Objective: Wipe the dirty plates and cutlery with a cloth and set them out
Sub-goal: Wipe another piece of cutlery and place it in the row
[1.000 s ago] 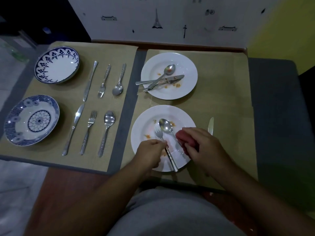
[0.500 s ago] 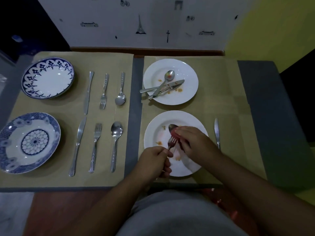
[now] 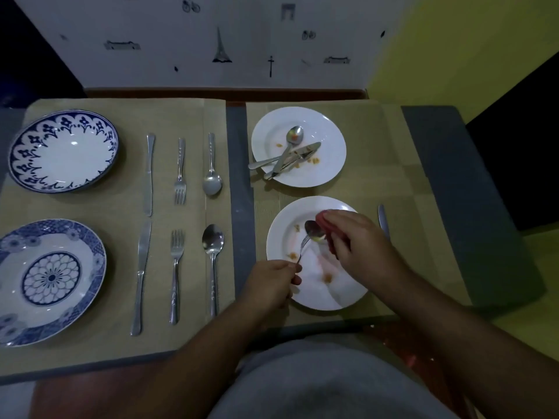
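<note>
My left hand (image 3: 273, 281) grips the handle of a fork (image 3: 303, 245) whose tines point up over the near white plate (image 3: 286, 237), which carries food smears. My right hand (image 3: 360, 246) holds a red cloth (image 3: 323, 220) bunched against the fork's tines. A dirty spoon (image 3: 313, 229) lies on the same plate under the cloth. A knife (image 3: 382, 217) lies on the mat to the right of this plate. The far white plate (image 3: 329, 140) holds a dirty spoon, knife and fork crossed together (image 3: 287, 157).
On the left mat sit two blue-patterned plates, the far one (image 3: 62, 151) and the near one (image 3: 50, 278), each with a knife, a fork and a spoon laid beside it, such as the near spoon (image 3: 212, 255). A wall stands behind the table.
My left hand has lifted the fork off the near plate by its handle, and my right hand has brought the red cloth up to its tines. The camera has tilted up.
</note>
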{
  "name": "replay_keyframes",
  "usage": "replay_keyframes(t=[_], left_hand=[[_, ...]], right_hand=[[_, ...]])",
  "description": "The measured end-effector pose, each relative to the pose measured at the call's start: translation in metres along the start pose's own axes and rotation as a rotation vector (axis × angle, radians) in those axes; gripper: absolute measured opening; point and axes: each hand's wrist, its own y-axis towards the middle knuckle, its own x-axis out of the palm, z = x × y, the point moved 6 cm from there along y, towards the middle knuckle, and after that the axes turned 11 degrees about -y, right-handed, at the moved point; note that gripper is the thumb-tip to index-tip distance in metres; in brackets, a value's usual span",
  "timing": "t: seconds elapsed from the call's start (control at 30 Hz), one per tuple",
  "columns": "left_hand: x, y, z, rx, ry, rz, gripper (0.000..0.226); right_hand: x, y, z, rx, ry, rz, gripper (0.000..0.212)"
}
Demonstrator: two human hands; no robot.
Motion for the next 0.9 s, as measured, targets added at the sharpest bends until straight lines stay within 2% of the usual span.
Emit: replay_keyframes(t=[0.1, 0.2, 0.33, 0.5, 0.63, 0.7, 0.8, 0.9], left_hand=[[0.005, 0.002, -0.001, 0.031, 0.01, -0.001, 0.014], [0.012, 0.003, -0.003, 0.0, -0.16, -0.015, 0.012], [0.019, 0.001, -0.001, 0.033, -0.162, 0.001, 0.023], [0.023, -0.003, -0.005, -0.002, -0.238, 0.097, 0.024], [0.025, -0.008, -0.004, 0.027, -0.202, 0.128, 0.023], [0.027, -0.011, -0.004, 0.04, -0.154, 0.132, 0.022], [0.032, -0.016, -0.005, 0.037, -0.158, 0.137, 0.017], [0.033, -0.017, -0.004, 0.027, -0.18, 0.151, 0.016]], right_hand=[[0.001, -0.003, -0.012, -0.116, 0.05, -0.059, 0.037], [0.012, -0.008, -0.015, -0.204, 0.033, -0.175, 0.037], [0.026, -0.01, -0.021, -0.403, 0.019, -0.298, 0.026], [0.027, 0.012, 0.007, -0.269, 0.049, -0.262, 0.024], [0.027, -0.011, -0.001, -0.486, 0.058, -0.271, 0.03], [0.024, 0.0, 0.013, -0.393, 0.068, -0.254, 0.027], [0.013, 0.023, 0.039, -0.18, 0.049, -0.134, 0.026], [0.005, 0.028, 0.054, -0.139, 0.136, -0.119, 0.033]])
